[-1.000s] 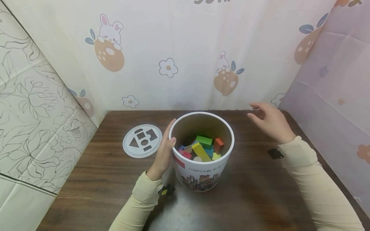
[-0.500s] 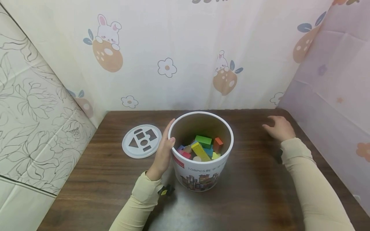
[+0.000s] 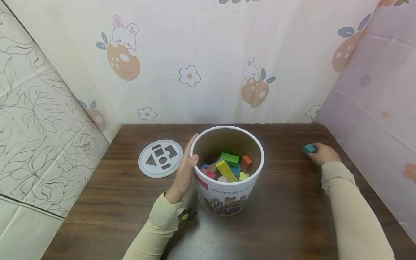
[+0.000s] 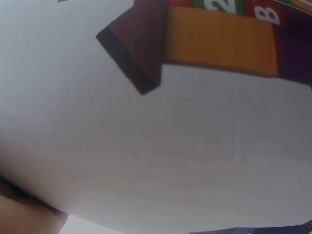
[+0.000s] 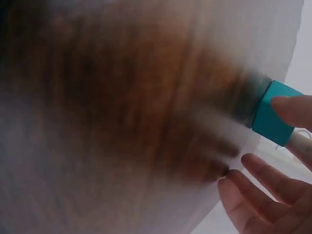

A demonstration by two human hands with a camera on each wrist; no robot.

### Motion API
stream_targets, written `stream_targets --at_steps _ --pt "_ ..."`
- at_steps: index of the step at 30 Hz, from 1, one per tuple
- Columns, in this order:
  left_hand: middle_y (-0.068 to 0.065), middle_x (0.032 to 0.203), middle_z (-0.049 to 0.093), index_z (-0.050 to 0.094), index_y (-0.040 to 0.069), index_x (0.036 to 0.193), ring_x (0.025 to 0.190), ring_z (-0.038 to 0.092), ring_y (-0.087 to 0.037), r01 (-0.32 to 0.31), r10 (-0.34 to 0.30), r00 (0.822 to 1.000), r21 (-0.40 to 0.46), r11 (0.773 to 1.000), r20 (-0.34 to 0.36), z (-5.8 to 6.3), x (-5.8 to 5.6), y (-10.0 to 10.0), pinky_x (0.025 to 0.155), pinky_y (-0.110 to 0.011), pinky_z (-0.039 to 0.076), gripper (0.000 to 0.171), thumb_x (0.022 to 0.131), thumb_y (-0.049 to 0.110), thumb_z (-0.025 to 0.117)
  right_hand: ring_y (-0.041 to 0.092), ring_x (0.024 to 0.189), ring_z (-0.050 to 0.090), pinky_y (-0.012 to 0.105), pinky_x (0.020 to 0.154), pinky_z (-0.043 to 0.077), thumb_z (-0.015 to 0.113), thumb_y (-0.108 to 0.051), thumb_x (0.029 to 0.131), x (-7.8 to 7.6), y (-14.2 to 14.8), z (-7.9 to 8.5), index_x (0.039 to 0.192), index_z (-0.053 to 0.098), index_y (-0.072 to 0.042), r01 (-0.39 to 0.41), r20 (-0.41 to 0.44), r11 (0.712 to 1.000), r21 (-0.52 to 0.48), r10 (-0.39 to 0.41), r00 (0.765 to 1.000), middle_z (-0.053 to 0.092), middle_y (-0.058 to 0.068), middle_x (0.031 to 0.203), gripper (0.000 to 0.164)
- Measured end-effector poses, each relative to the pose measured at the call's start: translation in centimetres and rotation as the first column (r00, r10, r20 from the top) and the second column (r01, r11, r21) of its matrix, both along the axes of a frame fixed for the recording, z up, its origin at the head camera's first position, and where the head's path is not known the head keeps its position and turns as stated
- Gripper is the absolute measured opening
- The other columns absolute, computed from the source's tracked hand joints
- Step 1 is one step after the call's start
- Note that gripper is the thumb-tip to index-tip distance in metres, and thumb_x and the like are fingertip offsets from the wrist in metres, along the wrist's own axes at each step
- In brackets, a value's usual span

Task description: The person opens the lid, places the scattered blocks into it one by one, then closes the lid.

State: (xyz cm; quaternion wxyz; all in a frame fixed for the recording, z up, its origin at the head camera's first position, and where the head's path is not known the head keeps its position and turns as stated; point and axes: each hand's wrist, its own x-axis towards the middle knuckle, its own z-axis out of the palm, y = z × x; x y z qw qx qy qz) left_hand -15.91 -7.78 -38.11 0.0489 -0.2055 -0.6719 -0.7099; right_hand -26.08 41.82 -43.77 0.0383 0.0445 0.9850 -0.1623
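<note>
A white bucket (image 3: 224, 196) with printed pictures stands upright on the table, filled low with several coloured wooden blocks (image 3: 227, 169). My left hand (image 3: 184, 173) grips its left side, the thumb over the rim and the fingers along the outside. The bucket's printed wall (image 4: 195, 136) fills the left wrist view. Off to the right, my right hand (image 3: 325, 154) pinches a teal block (image 3: 309, 148) between thumb and forefinger. In the right wrist view the same teal block (image 5: 275, 114) is close to the tabletop; whether it touches is unclear. The other fingers (image 5: 268, 195) are spread apart from it.
A round white lid (image 3: 156, 172) with shaped cut-outs lies flat left of the bucket. The dark wooden table (image 3: 279, 224) meets a patterned curtain (image 3: 214, 50) at the back, with more patterned cloth at both sides.
My right hand moves right and down from its raised position, and a teal block now shows in its fingers. The left hand and bucket stay in place.
</note>
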Motion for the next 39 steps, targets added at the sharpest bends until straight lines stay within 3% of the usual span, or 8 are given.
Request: stream_targets --at_steps 9,15,21,25,32,39 --pt "-0.003 0.157 0.029 0.022 0.023 0.156 0.143 0.029 -0.029 0.006 -0.006 1.000 0.001 1.000 -0.008 0.2 0.2 0.0 0.116 -0.062 0.024 0.066 0.093 0.037 0.037 0.060 0.112 0.047 0.068 0.092 0.041 0.051 -0.027 0.095 -0.1 -0.1 -0.3 0.133 0.041 0.016 0.024 -0.034 0.999 -0.036 -0.025 0.999 0.047 0.042 0.128 0.058" --pt "-0.003 0.157 0.029 0.020 0.018 0.156 0.143 0.029 -0.029 0.007 -0.007 1.000 -0.002 1.000 -0.001 0.2 0.1 0.1 0.116 -0.062 0.024 0.068 0.092 0.034 0.037 0.057 0.105 0.052 0.065 0.086 0.044 0.048 -0.025 0.094 -0.5 -0.2 -0.5 0.131 0.044 0.018 0.068 -0.074 0.995 -0.072 -0.074 0.995 0.050 0.042 0.122 0.056" --pt "-0.003 0.157 0.029 0.020 0.019 0.156 0.143 0.029 -0.028 0.003 -0.003 1.000 -0.006 1.000 0.003 0.1 0.1 0.1 0.116 -0.061 0.024 0.068 0.092 0.034 0.037 0.056 0.109 0.050 0.066 0.091 0.042 0.046 -0.025 0.094 -0.5 -0.8 -0.1 0.129 0.045 0.017 0.072 -0.125 0.988 -0.133 -0.089 0.988 0.050 0.041 0.124 0.055" --pt "-0.003 0.157 0.029 0.020 0.020 0.156 0.144 0.028 -0.029 0.007 -0.007 1.000 0.002 1.000 0.000 0.2 0.2 0.1 0.116 -0.062 0.023 0.068 0.093 0.035 0.037 0.054 0.111 0.050 0.065 0.093 0.041 0.045 -0.027 0.096 -0.5 -2.0 1.4 0.129 0.048 0.015 0.048 -0.183 0.983 -0.175 -0.080 0.980 0.051 0.039 0.125 0.053" --pt "-0.003 0.157 0.029 0.021 0.022 0.156 0.144 0.028 -0.029 0.004 -0.004 1.000 0.001 1.000 0.005 0.2 0.1 0.1 0.116 -0.062 0.024 0.068 0.093 0.038 0.038 0.052 0.117 0.047 0.068 0.098 0.037 0.046 -0.028 0.099 -0.5 -5.4 5.5 0.131 0.052 0.011 -0.045 -0.290 0.983 -0.179 -0.009 0.957 0.049 0.036 0.129 0.051" --pt "-0.004 0.157 0.029 0.021 0.021 0.156 0.144 0.028 -0.029 -0.002 0.002 1.000 -0.006 1.000 0.009 0.0 0.0 0.1 0.116 -0.062 0.024 0.068 0.092 0.036 0.038 0.045 0.107 0.054 0.063 0.090 0.042 0.053 -0.023 0.097 0.7 -9.0 9.3 0.126 0.059 0.007 -0.214 -0.433 0.963 -0.166 0.124 0.893 0.059 0.031 0.120 0.042"
